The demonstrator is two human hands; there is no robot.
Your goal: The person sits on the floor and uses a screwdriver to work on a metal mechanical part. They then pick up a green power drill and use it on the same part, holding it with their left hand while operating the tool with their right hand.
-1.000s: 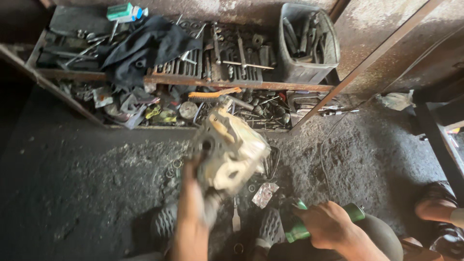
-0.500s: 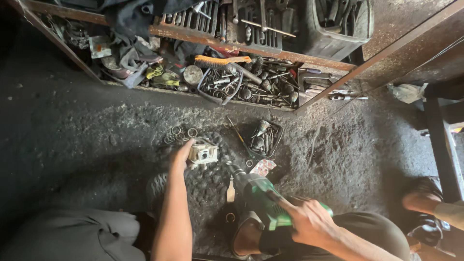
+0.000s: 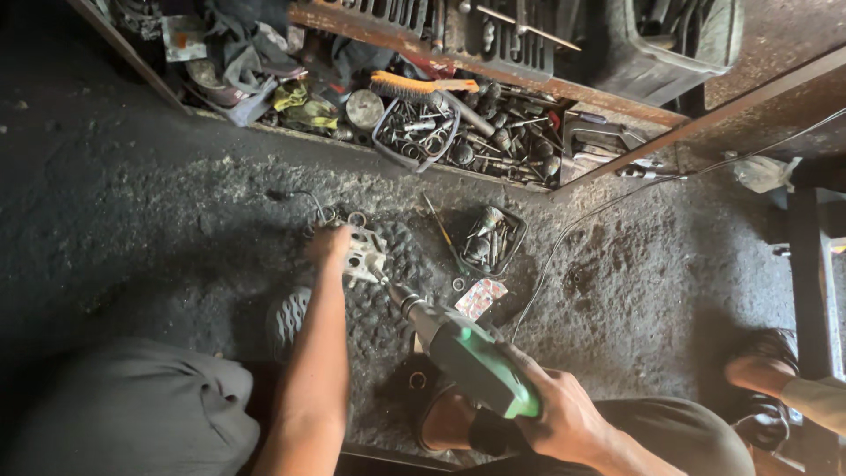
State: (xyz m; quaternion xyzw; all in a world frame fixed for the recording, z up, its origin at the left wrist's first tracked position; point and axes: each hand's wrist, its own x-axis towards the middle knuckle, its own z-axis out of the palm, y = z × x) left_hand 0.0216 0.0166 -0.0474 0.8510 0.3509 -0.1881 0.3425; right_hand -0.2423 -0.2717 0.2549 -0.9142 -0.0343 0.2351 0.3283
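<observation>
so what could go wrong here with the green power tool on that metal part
1. The left hand holds the small metal part right beside the tip of the green power tool; a slip could likely hit the fingers.
2. The part rests on a tyre tread, not clamped, so it may spin or jump.
3. The right hand alone steadies the tool, and loose washers nearby could scatter.

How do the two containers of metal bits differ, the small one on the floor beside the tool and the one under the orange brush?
The small black tray sits out on the open floor, near the green power tool; the wire basket sits inside the rusty floor-level rack. The tray has solid walls and looks smaller; the basket is open wire with the orange-handled brush along its top. Both hold small metal parts.
</observation>
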